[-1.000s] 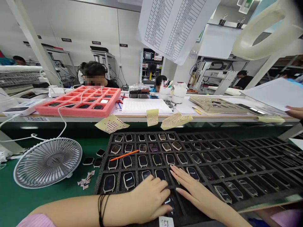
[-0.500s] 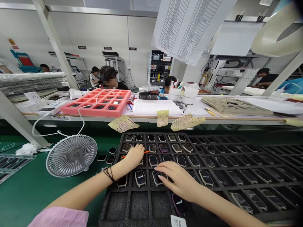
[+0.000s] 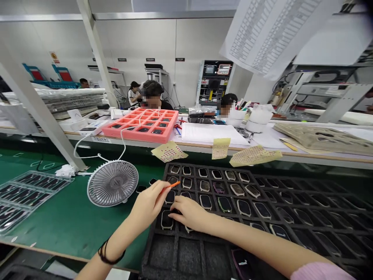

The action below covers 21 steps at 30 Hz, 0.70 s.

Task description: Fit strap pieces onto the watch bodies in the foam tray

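Observation:
A black foam tray (image 3: 180, 252) with many small cells holds several dark watch bodies (image 3: 205, 201) in its upper rows. My left hand (image 3: 150, 204) is closed on a thin orange stick (image 3: 175, 184), its tip pointing up and right over the tray's left columns. Just right of it, my right hand (image 3: 189, 212) rests palm down on the tray, fingers curled over a watch body in the left columns; whether it grips one is hidden. The nearest tray cells are bare foam, except one watch body (image 3: 243, 262) at the bottom.
A small grey fan (image 3: 112, 188) lies on the green mat (image 3: 72, 221) left of the tray, with clear plastic trays (image 3: 26, 194) farther left. A pink tray (image 3: 142, 126), papers and yellow perforated sheets (image 3: 169, 151) sit on the back bench, where several people work.
My left hand picked the orange stick up off the tray and lifted it. My right hand slid left toward it. The view swung left.

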{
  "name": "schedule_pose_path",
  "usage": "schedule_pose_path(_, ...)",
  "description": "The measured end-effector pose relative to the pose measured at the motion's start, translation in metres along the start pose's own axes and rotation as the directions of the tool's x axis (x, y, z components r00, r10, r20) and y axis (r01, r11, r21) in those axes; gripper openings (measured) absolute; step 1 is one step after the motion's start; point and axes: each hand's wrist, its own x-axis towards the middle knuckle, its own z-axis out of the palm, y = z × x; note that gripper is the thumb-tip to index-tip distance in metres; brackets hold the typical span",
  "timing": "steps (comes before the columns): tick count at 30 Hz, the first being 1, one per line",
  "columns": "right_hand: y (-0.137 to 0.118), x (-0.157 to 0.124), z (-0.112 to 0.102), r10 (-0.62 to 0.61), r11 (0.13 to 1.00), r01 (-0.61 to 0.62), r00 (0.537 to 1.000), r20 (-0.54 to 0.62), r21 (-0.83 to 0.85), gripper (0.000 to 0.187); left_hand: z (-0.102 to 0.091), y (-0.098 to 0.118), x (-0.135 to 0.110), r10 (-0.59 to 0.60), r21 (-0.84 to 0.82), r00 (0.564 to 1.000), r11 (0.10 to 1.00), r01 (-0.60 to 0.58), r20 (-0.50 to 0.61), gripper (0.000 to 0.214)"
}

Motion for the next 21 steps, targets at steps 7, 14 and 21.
schedule_pose_path(7,-0.002,0.011,0.009,0.06,0.96,-0.054,0.998,-0.01,0.276,0.024,0.0,-0.028,-0.066,-0.387,-0.281,0.916,0.872,0.402,0.107,0.036)
schedule_pose_path(14,-0.008,0.004,0.002,0.007,0.892,0.054,0.991,-0.134,0.449,0.015,0.012,-0.037,-0.092,-0.496,-0.336,0.858,0.792,0.509,0.132,0.041)
schedule_pose_path(21,-0.004,0.003,-0.003,0.085,0.087,-0.117,0.99,0.11,0.989,0.032,0.014,-0.037,-0.096,-0.514,-0.334,0.844,0.777,0.534,0.154,0.043)
